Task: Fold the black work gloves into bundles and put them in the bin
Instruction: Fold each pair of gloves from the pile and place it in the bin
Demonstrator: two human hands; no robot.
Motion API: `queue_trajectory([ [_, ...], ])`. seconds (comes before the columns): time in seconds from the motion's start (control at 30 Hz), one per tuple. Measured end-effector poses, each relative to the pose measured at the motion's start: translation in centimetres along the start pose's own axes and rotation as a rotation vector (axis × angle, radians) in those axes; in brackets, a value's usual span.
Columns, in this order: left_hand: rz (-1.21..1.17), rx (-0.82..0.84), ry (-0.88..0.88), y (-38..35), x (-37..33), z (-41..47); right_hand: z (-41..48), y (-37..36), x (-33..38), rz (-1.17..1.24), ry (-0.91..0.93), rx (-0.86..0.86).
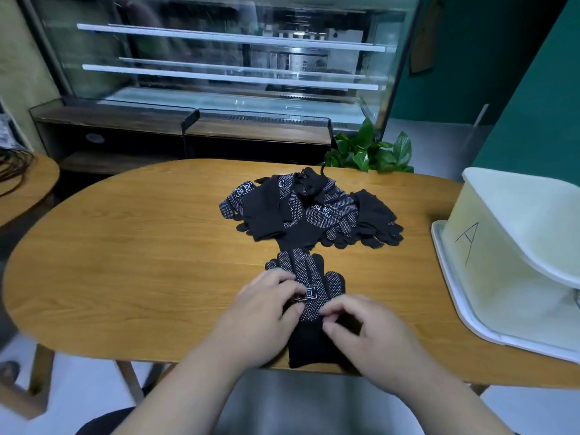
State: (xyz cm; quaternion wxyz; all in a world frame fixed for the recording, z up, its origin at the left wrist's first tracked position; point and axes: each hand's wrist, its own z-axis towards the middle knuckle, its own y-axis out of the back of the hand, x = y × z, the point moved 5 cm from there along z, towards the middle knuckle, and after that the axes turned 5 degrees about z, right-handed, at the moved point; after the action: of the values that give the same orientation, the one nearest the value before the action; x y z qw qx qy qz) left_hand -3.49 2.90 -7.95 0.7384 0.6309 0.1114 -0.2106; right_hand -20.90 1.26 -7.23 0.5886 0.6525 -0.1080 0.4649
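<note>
Front glove [309,279] at desk's near edge: black knit, white dot grid on palm side, white square logo patch, plain black cuff. Glove pile [314,211] toward the far edge: same black, same white dots and logos, some pieces showing plain black. Desk [141,246]: orange-brown wood grain. Bin [502,271] at right edge: translucent white with pale yellowish tint, black hand-drawn "A" on its side. Plant [370,152] behind far edge: bright green leaves. Wall [533,89]: dark teal-green.

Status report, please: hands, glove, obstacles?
Left hand and right hand pinch front glove, not yet folded. Glove pile behind. Bin at right, nothing between.
</note>
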Motion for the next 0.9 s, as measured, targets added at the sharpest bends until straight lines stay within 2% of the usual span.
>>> queue_trajectory([
  [0.1,0.065,0.055,0.018,-0.9,-0.6,1.3,1.8,0.7,-0.9,-0.023,-0.084,-0.169],
  [0.23,0.236,0.161,-0.024,-3.1,-0.6,2.5,5.3,1.4,-2.3,-0.172,-0.203,-0.268],
  [0.37,0.341,0.194,-0.086,-4.3,-0.1,2.6,7.7,0.4,-3.4,-0.272,-0.312,-0.227],
  [0.57,0.363,0.220,-0.109,-4.6,0.2,2.8,8.2,0.7,-4.2,-0.349,-0.399,-0.195],
  [0.8,0.362,0.210,-0.132,-4.5,0.4,2.6,7.4,1.8,-4.4,-0.220,-0.357,-0.207],
  [0.9,0.361,0.202,-0.120,-4.2,0.3,2.7,7.1,1.9,-4.8,-0.255,-0.358,-0.195],
])
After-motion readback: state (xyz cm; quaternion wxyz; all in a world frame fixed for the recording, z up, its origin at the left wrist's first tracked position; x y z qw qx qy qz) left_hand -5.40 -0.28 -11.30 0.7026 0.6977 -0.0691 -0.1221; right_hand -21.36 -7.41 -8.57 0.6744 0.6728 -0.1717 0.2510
